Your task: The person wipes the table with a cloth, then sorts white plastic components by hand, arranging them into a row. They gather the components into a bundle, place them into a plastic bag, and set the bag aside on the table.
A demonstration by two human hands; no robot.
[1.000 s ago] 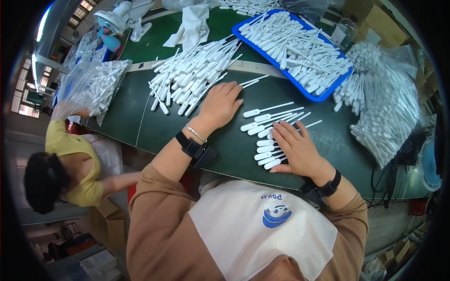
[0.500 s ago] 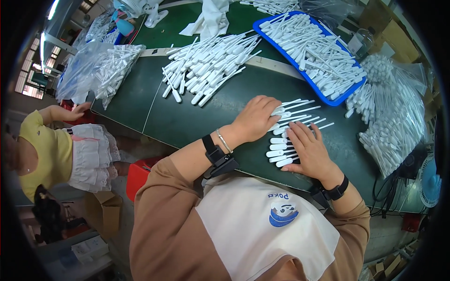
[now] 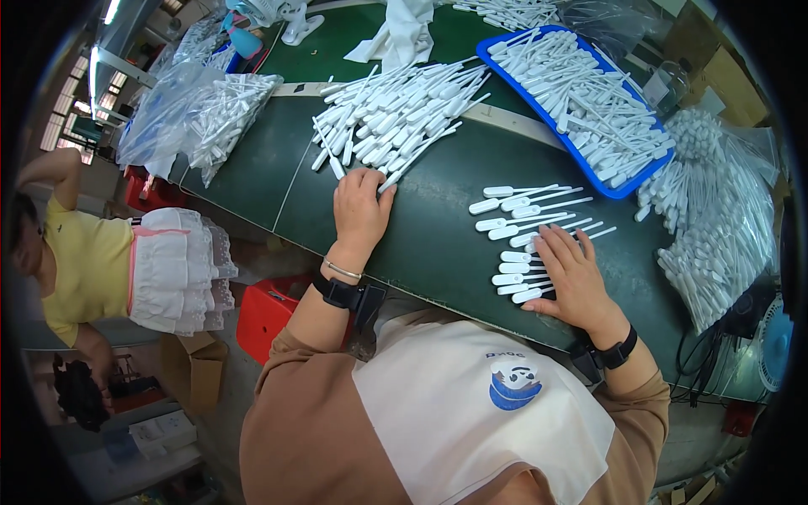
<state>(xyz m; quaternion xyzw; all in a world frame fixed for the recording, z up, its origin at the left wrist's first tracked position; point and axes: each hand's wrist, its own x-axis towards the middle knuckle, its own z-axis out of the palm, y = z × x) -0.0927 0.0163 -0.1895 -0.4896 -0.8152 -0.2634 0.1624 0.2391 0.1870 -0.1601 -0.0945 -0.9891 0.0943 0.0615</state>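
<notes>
Near the table's middle, my left hand (image 3: 362,210) has its fingers bent together over the rounded end of a white plastic stick at the near edge of a loose pile (image 3: 396,109). These sticks have thin stems and wider ends with an oval mark; the fingertips partly hide the one underneath. Farther right, my right hand (image 3: 574,278) lies stretched out, fingers slightly apart, over the stems of a fanned row of sticks (image 3: 509,225). Wide ends in that row face left, and the hand covers some of the stems.
A blue tray (image 3: 581,164) heaped with sticks stands back right, beside a bulging clear bag (image 3: 715,244) of them. Another clear bag (image 3: 227,118) sits at the left table edge. White cloth (image 3: 396,34) lies at the back. A person in yellow (image 3: 93,252) stands left, near a red stool (image 3: 269,320).
My left hand has left the fanned row and moved left to the loose pile. My right hand stays on the row. The person at the left has raised an arm.
</notes>
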